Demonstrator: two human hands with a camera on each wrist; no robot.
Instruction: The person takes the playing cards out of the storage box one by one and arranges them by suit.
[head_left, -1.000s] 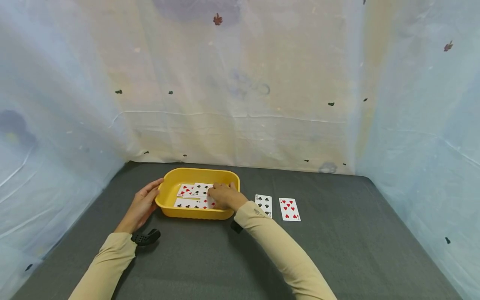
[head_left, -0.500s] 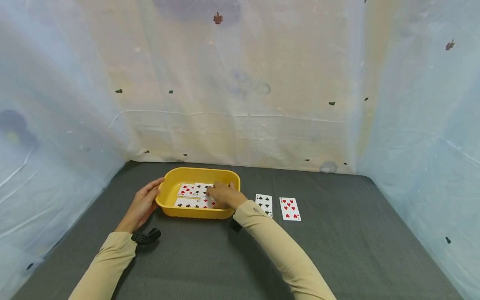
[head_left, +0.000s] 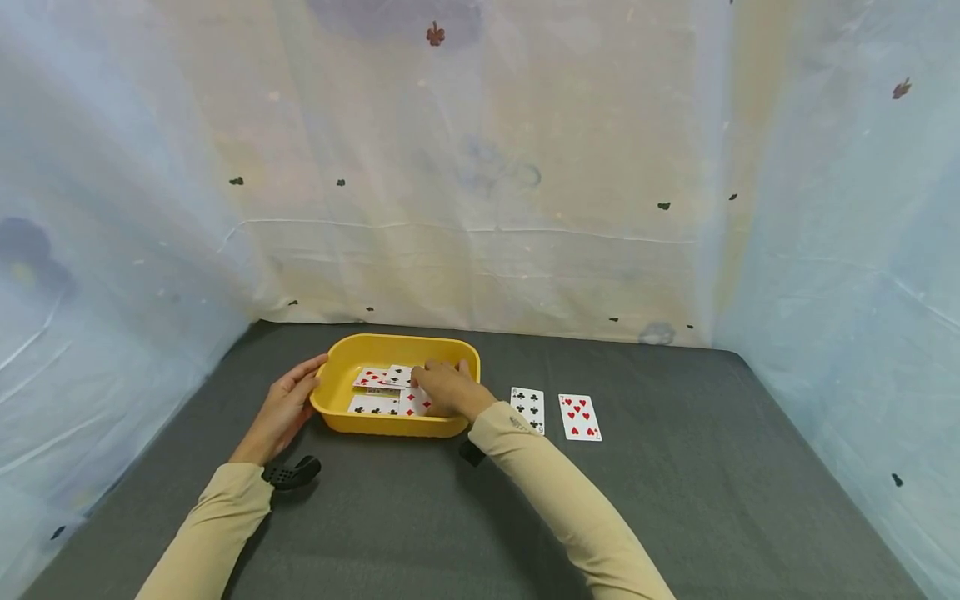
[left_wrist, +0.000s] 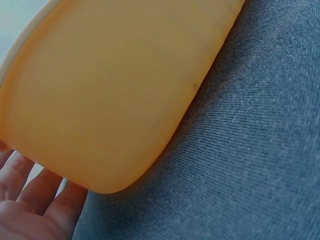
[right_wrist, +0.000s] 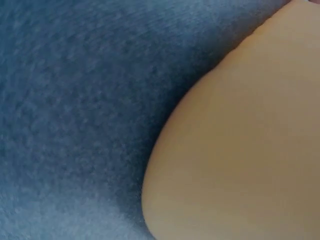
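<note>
A yellow tray sits on the grey cloth-covered table, with several playing cards face up inside. My left hand rests against the tray's left wall, fingers fairly straight and the thumb by the rim. The left wrist view shows those fingers beside the tray wall. My right hand lies inside the tray with its fingertips on the upper cards and its thumb standing apart near the far rim. The right wrist view shows only the tray's outer wall and cloth.
Two cards lie face up on the table right of the tray: a clubs card and a hearts card. Pale plastic sheeting walls the table at the back and on both sides. Black camera mounts show under the wrists.
My right hand has crept slightly left and away inside the tray, and the upper cards under its fingertips have shifted a little left. The left hand and tray have stayed put.
</note>
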